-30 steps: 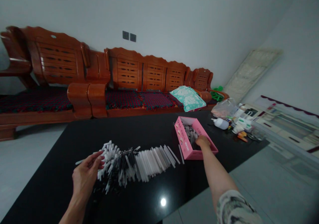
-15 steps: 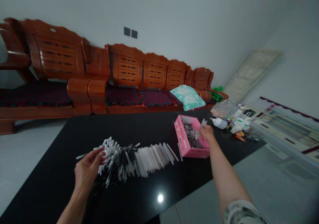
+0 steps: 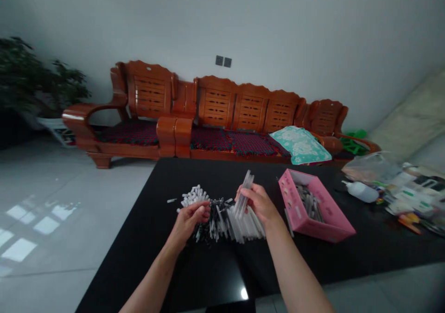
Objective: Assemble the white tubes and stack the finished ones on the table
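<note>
My right hand (image 3: 259,202) grips a small upright bundle of translucent tubes (image 3: 246,190), which look like pen barrels. It is above a row of similar whitish tubes (image 3: 248,226) lying side by side on the black table. My left hand (image 3: 192,218) has its thumb and fingers pressed together at the pile's left part; anything between the fingertips is hidden. White cap-like pieces (image 3: 195,193) are heaped just behind that hand. Dark slim pieces (image 3: 217,220) lie between the caps and the tubes. To the right stands an open pink box (image 3: 328,206) with many greyish tubes (image 3: 309,201) inside.
The black table (image 3: 167,276) has a white bottle (image 3: 362,191), a plastic bag (image 3: 368,167) and mixed clutter at its right end. One loose piece (image 3: 171,201) lies left of the caps. Behind is a wooden bench (image 3: 174,139) with a turquoise pillow (image 3: 301,143).
My right hand has come out of the pink box with the tubes and moved left over the row. My left hand's fingers have drawn together near the dark pieces. The view has turned left.
</note>
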{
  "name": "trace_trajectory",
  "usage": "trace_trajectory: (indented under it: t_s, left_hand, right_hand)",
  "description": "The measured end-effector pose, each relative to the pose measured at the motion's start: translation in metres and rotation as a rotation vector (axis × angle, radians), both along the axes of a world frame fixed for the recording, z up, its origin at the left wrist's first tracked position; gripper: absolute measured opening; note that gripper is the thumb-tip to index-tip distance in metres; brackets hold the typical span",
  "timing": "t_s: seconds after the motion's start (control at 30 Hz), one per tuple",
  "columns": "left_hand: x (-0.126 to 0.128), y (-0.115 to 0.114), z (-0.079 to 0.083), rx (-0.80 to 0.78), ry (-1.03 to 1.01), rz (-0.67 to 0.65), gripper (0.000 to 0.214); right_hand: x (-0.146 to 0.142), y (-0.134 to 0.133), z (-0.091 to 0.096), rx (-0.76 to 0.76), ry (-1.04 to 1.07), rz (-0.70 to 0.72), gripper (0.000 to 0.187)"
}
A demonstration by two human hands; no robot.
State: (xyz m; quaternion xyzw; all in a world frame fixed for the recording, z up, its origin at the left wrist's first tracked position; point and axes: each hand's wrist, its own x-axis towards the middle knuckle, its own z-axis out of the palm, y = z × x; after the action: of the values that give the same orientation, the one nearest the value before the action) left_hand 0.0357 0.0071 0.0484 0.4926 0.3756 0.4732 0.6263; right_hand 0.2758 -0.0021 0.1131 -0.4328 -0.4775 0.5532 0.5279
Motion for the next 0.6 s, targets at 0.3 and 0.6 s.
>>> trace_trajectory:
  t_s: [0.3,0.6]
  left_hand:
    - [-0.059,-0.008,-0.020,-0.031,0.162,-0.185,0.028]
    - [-0.075,0.036,-0.058,0.079,0.586,0.141,0.017]
  right_hand:
    - [-0.103,0.016,-0.049,-0.140,-0.009,0.151,0.031]
    - [-0.089,0.026,-0.067,-0.144,-0.138,-0.072,0.033]
